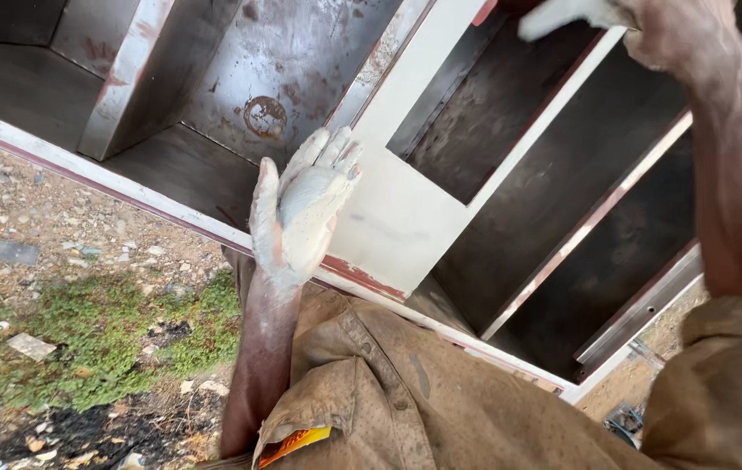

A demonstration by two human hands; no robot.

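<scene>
The white-coated metal door frame (397, 218) is lying across the middle, and its pale panel is being pressed by the left hand (301, 209), fingers spread flat. At one o'clock a white cloth (562, 16) is being gripped by the right hand (675, 35). Gravel ground (49, 218) is lying at nine o'clock.
</scene>
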